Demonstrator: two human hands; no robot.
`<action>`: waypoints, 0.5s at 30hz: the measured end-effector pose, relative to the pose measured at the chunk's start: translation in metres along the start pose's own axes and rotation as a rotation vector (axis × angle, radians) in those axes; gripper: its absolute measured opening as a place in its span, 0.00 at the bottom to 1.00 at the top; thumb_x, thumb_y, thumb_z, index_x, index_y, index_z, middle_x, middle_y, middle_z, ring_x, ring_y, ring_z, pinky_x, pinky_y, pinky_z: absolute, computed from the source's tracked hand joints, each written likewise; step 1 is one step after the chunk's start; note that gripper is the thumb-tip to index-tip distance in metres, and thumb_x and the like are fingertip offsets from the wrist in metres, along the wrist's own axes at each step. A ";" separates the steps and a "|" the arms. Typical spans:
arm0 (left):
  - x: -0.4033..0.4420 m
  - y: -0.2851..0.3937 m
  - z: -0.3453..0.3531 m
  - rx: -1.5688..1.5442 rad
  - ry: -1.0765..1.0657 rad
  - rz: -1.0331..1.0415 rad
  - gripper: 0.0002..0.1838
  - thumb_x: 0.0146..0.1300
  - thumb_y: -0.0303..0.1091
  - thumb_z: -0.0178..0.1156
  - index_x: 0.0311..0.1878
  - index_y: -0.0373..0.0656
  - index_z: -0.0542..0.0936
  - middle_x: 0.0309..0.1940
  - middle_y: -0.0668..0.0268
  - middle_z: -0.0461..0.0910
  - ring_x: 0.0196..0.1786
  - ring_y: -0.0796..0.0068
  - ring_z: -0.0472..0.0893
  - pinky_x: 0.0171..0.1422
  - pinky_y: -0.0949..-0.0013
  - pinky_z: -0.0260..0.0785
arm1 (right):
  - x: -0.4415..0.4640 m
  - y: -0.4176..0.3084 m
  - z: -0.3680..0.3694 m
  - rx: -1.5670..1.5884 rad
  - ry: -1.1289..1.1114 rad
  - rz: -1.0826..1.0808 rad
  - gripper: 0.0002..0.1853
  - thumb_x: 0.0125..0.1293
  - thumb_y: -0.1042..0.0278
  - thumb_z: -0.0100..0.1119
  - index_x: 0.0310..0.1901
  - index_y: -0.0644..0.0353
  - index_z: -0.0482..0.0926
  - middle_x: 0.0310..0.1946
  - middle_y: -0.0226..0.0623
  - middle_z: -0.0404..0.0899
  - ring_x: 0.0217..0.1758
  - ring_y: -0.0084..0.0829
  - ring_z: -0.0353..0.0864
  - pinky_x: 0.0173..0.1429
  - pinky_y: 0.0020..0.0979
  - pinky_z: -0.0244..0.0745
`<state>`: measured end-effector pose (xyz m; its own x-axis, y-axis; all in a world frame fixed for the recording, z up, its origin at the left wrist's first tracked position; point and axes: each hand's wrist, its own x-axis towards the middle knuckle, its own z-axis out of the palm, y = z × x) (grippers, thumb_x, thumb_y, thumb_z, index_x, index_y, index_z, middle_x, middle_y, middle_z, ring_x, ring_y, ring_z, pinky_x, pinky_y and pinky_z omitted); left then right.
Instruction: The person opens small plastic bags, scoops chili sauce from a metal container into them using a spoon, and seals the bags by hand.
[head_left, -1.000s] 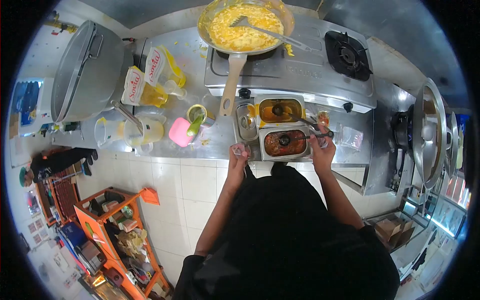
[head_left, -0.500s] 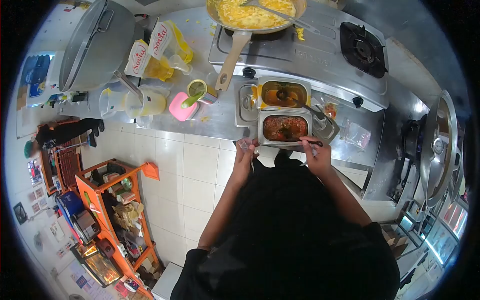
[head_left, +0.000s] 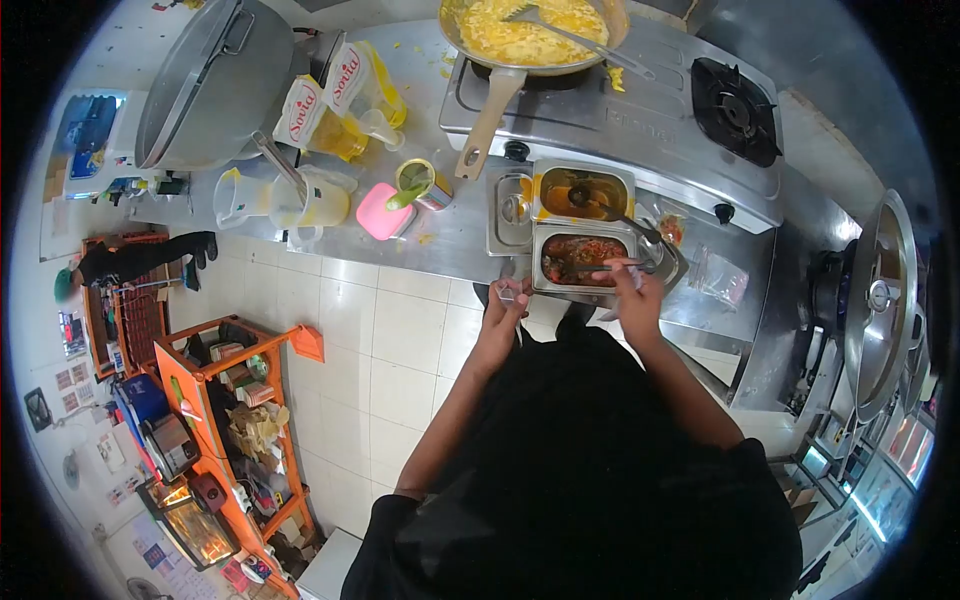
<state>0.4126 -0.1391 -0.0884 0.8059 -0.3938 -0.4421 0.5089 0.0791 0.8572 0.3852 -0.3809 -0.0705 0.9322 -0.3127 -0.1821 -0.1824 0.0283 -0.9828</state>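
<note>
My right hand (head_left: 636,298) is closed on the dark handle of a spoon (head_left: 598,267), whose lower end lies in the red chunky sauce (head_left: 575,252). That sauce fills the nearer steel container (head_left: 540,287). My left hand (head_left: 500,318) pinches a small clear plastic piece, perhaps a bag or cup (head_left: 508,292), just left of the container's near corner. Behind stands a second steel container (head_left: 585,168) of orange-brown sauce, with a ladle (head_left: 630,222) resting in it. A steel lid (head_left: 510,207) lies to their left.
A pan (head_left: 497,105) of yellow egg-like food with a spatula sits on the gas stove (head_left: 620,120). Left are a green-topped can (head_left: 437,187), a pink box (head_left: 383,212), jugs (head_left: 318,205), oil pouches (head_left: 350,90) and a large pot (head_left: 215,90). A person (head_left: 140,258) is at far left.
The view has shifted, so the counter appears farther right. My right hand has moved the spoon, whose handle now slants across the red sauce. My left hand still holds the clear plastic piece.
</note>
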 end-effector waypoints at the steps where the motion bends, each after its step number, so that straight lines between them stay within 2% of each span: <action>1: 0.000 0.001 -0.001 -0.012 -0.008 -0.008 0.21 0.77 0.48 0.53 0.61 0.47 0.61 0.67 0.56 0.70 0.65 0.67 0.71 0.63 0.64 0.63 | 0.002 -0.011 -0.002 0.057 0.078 0.186 0.13 0.77 0.64 0.55 0.47 0.65 0.81 0.37 0.41 0.87 0.38 0.27 0.86 0.43 0.27 0.79; 2: 0.000 0.000 -0.001 -0.013 -0.008 -0.006 0.21 0.77 0.48 0.53 0.61 0.47 0.61 0.67 0.56 0.70 0.65 0.67 0.71 0.63 0.64 0.63 | 0.003 -0.017 -0.004 0.115 0.156 0.372 0.14 0.76 0.60 0.56 0.46 0.65 0.81 0.37 0.41 0.87 0.36 0.30 0.86 0.42 0.27 0.80; 4: 0.001 -0.002 -0.002 -0.023 0.004 -0.025 0.21 0.77 0.48 0.53 0.61 0.46 0.61 0.67 0.57 0.70 0.65 0.68 0.71 0.63 0.65 0.63 | 0.002 -0.006 -0.003 0.079 0.147 0.287 0.14 0.76 0.60 0.56 0.46 0.64 0.81 0.37 0.40 0.87 0.35 0.30 0.86 0.40 0.28 0.81; 6: 0.000 0.001 -0.002 -0.028 -0.002 -0.025 0.22 0.76 0.48 0.53 0.62 0.47 0.61 0.67 0.57 0.70 0.66 0.68 0.71 0.63 0.65 0.62 | 0.001 0.006 0.003 -0.235 0.034 -0.242 0.13 0.75 0.61 0.57 0.46 0.64 0.81 0.38 0.41 0.88 0.37 0.30 0.88 0.42 0.33 0.81; 7: -0.001 0.003 -0.002 -0.035 -0.008 -0.031 0.22 0.76 0.48 0.53 0.62 0.47 0.61 0.67 0.57 0.70 0.66 0.68 0.71 0.63 0.65 0.62 | -0.002 0.006 0.001 -0.235 0.033 -0.246 0.13 0.75 0.61 0.57 0.46 0.64 0.81 0.38 0.41 0.88 0.37 0.30 0.88 0.42 0.33 0.81; 9: -0.002 0.003 -0.004 -0.022 -0.017 -0.033 0.22 0.76 0.48 0.53 0.62 0.47 0.61 0.67 0.57 0.70 0.67 0.67 0.70 0.63 0.65 0.62 | -0.006 0.003 -0.006 -0.616 -0.245 -0.454 0.11 0.74 0.65 0.58 0.45 0.65 0.81 0.38 0.43 0.88 0.41 0.30 0.89 0.46 0.34 0.81; 10: -0.001 0.004 -0.004 -0.007 -0.027 -0.039 0.22 0.76 0.48 0.54 0.62 0.47 0.61 0.68 0.56 0.69 0.69 0.66 0.70 0.64 0.64 0.62 | -0.008 0.002 -0.003 -0.617 -0.243 -0.455 0.11 0.74 0.65 0.58 0.45 0.65 0.81 0.38 0.43 0.88 0.41 0.30 0.89 0.46 0.34 0.81; 12: -0.002 0.005 -0.004 -0.020 -0.036 -0.049 0.22 0.76 0.48 0.54 0.62 0.47 0.60 0.68 0.56 0.68 0.70 0.65 0.70 0.64 0.63 0.62 | -0.012 0.001 0.004 -0.420 -0.165 -0.241 0.12 0.73 0.63 0.59 0.45 0.65 0.81 0.38 0.44 0.88 0.40 0.30 0.89 0.47 0.37 0.81; 13: -0.001 0.007 -0.003 -0.033 -0.041 -0.057 0.22 0.76 0.48 0.53 0.63 0.47 0.60 0.69 0.56 0.68 0.70 0.64 0.69 0.64 0.63 0.62 | -0.010 0.007 0.006 -0.422 -0.163 -0.242 0.12 0.73 0.63 0.59 0.45 0.65 0.81 0.38 0.44 0.88 0.40 0.30 0.89 0.47 0.37 0.81; 15: -0.001 0.009 -0.002 -0.017 -0.042 -0.059 0.23 0.76 0.48 0.53 0.63 0.47 0.60 0.69 0.56 0.67 0.71 0.64 0.69 0.64 0.62 0.62 | -0.001 0.014 0.013 -0.146 0.057 -0.011 0.13 0.74 0.62 0.58 0.47 0.65 0.81 0.36 0.45 0.88 0.38 0.30 0.88 0.48 0.36 0.81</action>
<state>0.4170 -0.1358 -0.0806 0.7613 -0.4366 -0.4794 0.5600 0.0699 0.8255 0.3856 -0.3682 -0.0847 0.9161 -0.3654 -0.1648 -0.2193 -0.1129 -0.9691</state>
